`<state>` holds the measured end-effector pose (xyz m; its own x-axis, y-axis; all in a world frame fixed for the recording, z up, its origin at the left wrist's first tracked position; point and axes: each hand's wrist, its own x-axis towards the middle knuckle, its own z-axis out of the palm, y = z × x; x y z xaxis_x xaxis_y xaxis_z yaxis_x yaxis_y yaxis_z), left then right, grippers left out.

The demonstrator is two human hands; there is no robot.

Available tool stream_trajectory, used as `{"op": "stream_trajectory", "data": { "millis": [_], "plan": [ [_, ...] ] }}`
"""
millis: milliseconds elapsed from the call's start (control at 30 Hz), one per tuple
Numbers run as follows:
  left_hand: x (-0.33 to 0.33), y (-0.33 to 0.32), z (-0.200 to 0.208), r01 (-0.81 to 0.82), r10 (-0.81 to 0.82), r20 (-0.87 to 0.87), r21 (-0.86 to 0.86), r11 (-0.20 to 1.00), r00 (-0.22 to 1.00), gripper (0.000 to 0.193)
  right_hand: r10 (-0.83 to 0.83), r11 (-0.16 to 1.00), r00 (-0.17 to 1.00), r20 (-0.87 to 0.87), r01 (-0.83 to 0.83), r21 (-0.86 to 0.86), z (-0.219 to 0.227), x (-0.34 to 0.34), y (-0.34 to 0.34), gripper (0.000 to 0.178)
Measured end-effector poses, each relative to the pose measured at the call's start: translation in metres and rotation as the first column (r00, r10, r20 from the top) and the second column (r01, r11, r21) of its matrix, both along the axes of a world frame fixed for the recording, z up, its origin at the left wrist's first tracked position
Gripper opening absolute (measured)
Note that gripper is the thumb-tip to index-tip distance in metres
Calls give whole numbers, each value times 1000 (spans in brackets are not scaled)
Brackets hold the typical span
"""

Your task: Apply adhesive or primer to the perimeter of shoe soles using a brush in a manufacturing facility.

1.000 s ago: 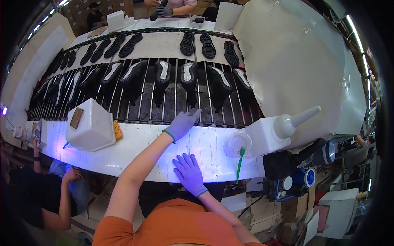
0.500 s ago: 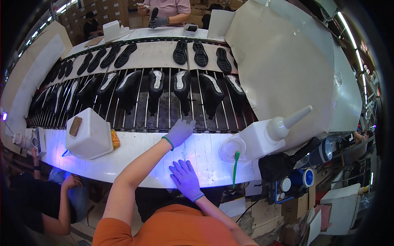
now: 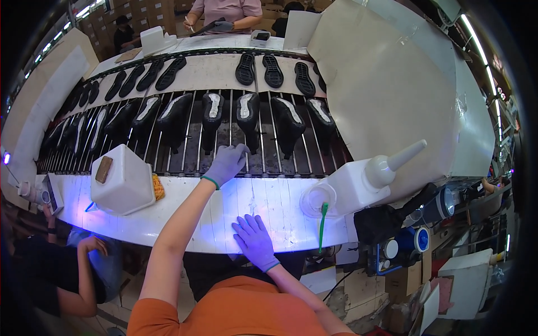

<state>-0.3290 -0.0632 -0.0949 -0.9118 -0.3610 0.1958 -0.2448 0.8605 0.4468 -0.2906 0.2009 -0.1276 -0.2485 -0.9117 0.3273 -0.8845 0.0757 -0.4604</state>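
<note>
My left hand (image 3: 227, 165), in a grey glove, reaches over the conveyor's near edge with its fingers curled in; nothing shows in them. Its fingertips are close to the narrow lower end of a black shoe upper (image 3: 247, 126) with a whitish strip along its bottom. Another such black upper (image 3: 212, 131) lies just left of it. My right hand (image 3: 255, 243), also gloved, rests on the white worktop (image 3: 196, 224) with fingers spread, holding nothing, in violet light.
Metal rollers carry more uppers; black soles (image 3: 273, 73) lie on the belt beyond. A white container (image 3: 122, 182) stands left. At right are a spouted white bottle (image 3: 358, 182) and a cup (image 3: 318, 199) with a green-handled tool. Across, a person (image 3: 235, 19) holds a dark sole.
My left hand has moved left and slightly away from me over the rollers. My right hand has hardly moved. The person across has lowered the sole to a flatter angle.
</note>
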Motion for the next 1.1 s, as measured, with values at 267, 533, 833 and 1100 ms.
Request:
{"op": "stream_trajectory", "data": {
  "millis": [267, 533, 833, 1100],
  "plan": [
    [-4, 30, -27, 128, -131, 75, 45, 991, 988, 39, -5, 1000, 1000, 4, 5, -14, -1, 1, -2, 36],
    [-25, 56, -14, 238, -135, 253, -440, 866, 958, 23, -8, 1000, 1000, 0, 8, -24, -2, -1, 0, 34],
    [-19, 59, -26, 231, -171, 159, -561, 795, 972, 10, -24, 999, 1000, 1, 24, -43, -1, -1, -1, 33],
    [13, -1, -22, -187, 229, 146, -258, 948, 962, 11, -15, 998, 1000, 11, 15, -57, -3, -2, -2, 33]
  ]
}}
